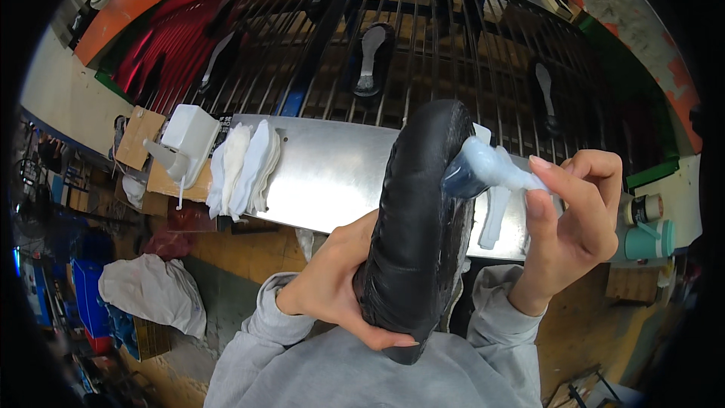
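My left hand grips a black shoe upper near its lower end, fingers wrapped round it. The shoe stands almost upright, tilted on its side, with its smooth wrinkled surface to the left. At its right edge, a glossy dark blue part sticks out. A soft light blue piece, bunched and thin, lies against that part. Its right end is pinched between the thumb and index finger of my right hand. Behind the shoe, a flat pale blue strip rests on the metal plate.
Ahead runs a rack of metal rollers bearing several black shoes with grey soles, one a shoe in the middle. Left stand a white dispenser and a pile of pale pads. A green cup sits right; a white bag lies lower left.
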Demonstrator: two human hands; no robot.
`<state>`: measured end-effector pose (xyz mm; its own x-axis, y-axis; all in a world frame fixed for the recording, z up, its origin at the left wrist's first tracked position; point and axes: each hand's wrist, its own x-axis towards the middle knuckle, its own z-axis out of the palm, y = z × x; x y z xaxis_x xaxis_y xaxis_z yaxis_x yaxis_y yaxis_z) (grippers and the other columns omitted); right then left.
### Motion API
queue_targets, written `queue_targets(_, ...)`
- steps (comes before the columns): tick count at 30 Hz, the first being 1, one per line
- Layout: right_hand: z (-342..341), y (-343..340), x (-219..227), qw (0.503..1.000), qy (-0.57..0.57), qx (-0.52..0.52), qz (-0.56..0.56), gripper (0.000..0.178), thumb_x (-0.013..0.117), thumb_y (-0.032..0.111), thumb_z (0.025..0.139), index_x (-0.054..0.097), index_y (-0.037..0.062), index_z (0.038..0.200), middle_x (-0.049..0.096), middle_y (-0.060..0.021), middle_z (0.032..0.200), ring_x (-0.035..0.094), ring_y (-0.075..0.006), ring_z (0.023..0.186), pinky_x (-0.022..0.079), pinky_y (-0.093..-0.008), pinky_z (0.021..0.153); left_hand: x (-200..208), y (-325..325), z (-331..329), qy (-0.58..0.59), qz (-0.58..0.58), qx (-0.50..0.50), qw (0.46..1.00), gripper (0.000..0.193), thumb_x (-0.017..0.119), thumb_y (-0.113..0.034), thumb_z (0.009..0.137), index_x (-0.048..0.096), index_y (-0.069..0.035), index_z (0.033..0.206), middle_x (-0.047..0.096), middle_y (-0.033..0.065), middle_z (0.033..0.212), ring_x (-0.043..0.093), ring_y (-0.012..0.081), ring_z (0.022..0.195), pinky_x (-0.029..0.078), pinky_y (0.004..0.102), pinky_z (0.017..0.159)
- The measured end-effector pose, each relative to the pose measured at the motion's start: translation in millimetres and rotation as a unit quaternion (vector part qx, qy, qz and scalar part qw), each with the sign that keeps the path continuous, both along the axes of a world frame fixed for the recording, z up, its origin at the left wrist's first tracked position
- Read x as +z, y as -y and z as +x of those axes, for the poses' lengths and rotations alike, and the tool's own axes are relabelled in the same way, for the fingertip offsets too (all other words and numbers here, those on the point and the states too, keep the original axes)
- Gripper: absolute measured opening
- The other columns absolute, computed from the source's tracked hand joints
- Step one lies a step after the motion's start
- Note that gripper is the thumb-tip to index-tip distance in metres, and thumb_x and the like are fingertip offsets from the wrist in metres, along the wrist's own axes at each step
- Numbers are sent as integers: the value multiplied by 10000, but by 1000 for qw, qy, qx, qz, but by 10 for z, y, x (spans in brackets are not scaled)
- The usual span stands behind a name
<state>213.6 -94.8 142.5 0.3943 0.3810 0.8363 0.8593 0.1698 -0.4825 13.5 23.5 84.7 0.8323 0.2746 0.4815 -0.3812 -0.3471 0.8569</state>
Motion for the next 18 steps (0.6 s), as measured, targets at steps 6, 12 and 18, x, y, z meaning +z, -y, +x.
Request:
queue_targets(6, 91, -26, 14, 1000, 2, -18, 15, 380, 911, 109, 573, 806, 84, 938, 471, -13, 870, 457, -121, 723, 333, -244, 610, -64, 51, 19, 27, 2, 6, 1000, 1053, 944, -370, 558, 493, 71, 1400, 492, 278, 1419, 531, 408, 1296, 423, 461, 1101)
queue_targets(12, 183, -4, -41, 996, -22, 87, 24, 417, 929, 205, 560, 812, 98, 947, 492, -17, 880, 477, -123, 748, 353, -230, 619, -93, 36, 39, 47, 11, -1, 999, 1062, 944, -360, 551, 481, 67, 1407, 474, 270, 1448, 505, 402, 1328, 394, 461, 1118)
queue_targets(18, 265, 9, -125, 987, 13, 159, 25, 458, 935, 310, 526, 817, 133, 931, 477, -12, 883, 470, -129, 748, 347, -235, 606, -52, 9, 28, 61, -27, -30, 997, 1103, 939, -341, 544, 434, 64, 1438, 485, 246, 1439, 516, 365, 1318, 380, 433, 1120)
